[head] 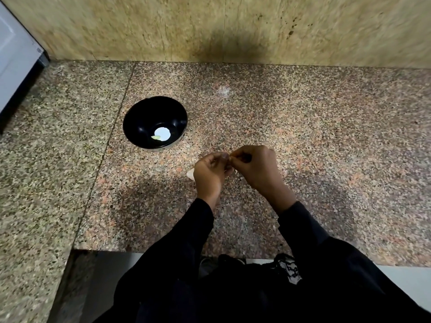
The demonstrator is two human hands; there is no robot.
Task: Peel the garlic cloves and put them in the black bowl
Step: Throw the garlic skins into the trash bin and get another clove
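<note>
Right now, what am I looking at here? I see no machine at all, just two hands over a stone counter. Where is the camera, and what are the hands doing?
There is no robot: a person works with bare hands, and the one camera sits on their head, looking forward and down. The left hand and the right hand meet over the speckled granite counter, fingers curled as if pinching something small between them; it is too hidden to name, though it is probably a garlic clove being peeled. To the left stands the black bowl, with a pale piece at its bottom. A pale scrap lies beside the left hand.
</note>
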